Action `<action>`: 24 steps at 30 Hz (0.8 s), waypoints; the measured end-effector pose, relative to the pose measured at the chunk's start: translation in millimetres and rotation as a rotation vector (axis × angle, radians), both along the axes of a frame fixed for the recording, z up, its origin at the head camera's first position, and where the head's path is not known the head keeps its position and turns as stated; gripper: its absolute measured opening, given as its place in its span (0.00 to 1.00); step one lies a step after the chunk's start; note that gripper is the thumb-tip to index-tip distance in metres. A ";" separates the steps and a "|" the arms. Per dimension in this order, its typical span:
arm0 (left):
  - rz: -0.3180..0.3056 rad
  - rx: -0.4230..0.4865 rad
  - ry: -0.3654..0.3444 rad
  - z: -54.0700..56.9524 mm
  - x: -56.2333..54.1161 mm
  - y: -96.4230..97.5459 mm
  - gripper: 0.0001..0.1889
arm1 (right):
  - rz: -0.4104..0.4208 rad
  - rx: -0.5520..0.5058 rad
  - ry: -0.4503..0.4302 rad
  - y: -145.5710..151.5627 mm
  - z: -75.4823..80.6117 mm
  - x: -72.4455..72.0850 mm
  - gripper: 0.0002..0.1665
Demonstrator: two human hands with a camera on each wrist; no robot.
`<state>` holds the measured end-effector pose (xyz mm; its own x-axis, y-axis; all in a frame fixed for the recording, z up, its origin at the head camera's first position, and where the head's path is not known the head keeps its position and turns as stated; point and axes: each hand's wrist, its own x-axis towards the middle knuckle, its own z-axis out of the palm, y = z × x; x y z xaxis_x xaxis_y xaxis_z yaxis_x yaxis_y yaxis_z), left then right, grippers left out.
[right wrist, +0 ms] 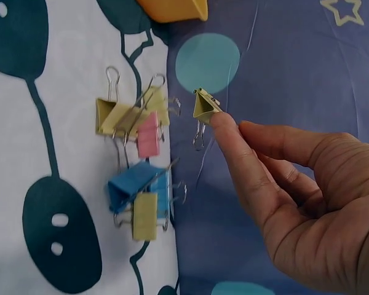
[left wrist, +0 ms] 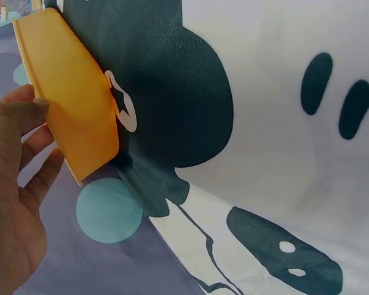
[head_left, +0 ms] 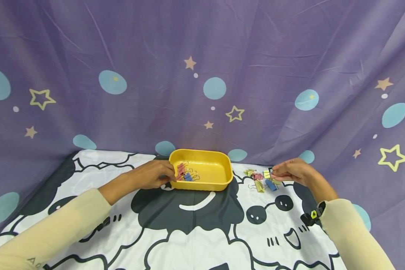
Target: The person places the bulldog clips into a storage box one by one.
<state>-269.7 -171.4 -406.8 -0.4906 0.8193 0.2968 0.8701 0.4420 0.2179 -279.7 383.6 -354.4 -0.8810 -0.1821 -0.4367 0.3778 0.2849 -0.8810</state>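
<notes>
My left hand (head_left: 156,174) grips the left end of a yellow plastic tray (head_left: 202,186). In the left wrist view its thumb lies on the tray's rim, with the fingers bent behind it. Pink binder clips (head_left: 180,170) and a blue binder clip (head_left: 188,177) lie at the tray's left end. Over to the right, my right hand (right wrist: 313,184) pinches a yellow binder clip (right wrist: 204,109) between thumb and fingertips. The held clip is raised beside a loose group holding a pink clip (right wrist: 149,134), blue clips (right wrist: 132,185) and several yellow clips (right wrist: 144,216).
A white cloth (head_left: 202,243) with dark cartoon faces covers the table. Behind it hangs a purple curtain (head_left: 155,93) printed with stars and blue dots, close to the tray's back. A dark band (head_left: 315,214) sits on the right wrist.
</notes>
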 end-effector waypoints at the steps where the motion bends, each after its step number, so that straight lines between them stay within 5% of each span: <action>1: 0.002 -0.003 0.004 -0.1 0.0 0.0 0.12 | 0.001 0.007 0.004 -3.2 0.6 -0.8 0.19; 5: 0.003 -0.005 0.015 -0.9 -0.7 -0.4 0.13 | 0.008 0.039 0.026 -14.7 3.3 -2.9 0.26; 11: -0.008 0.003 0.030 -2.5 -1.6 -0.3 0.13 | 0.017 0.040 0.064 -30.1 6.3 -4.3 0.13; 18: 0.006 -0.004 0.013 -0.2 0.3 0.8 0.12 | 0.030 0.048 0.083 -50.3 10.4 -4.0 0.23; 24: 0.014 -0.012 0.004 1.9 1.5 1.9 0.12 | 0.022 0.034 0.074 -68.4 12.3 -5.1 0.21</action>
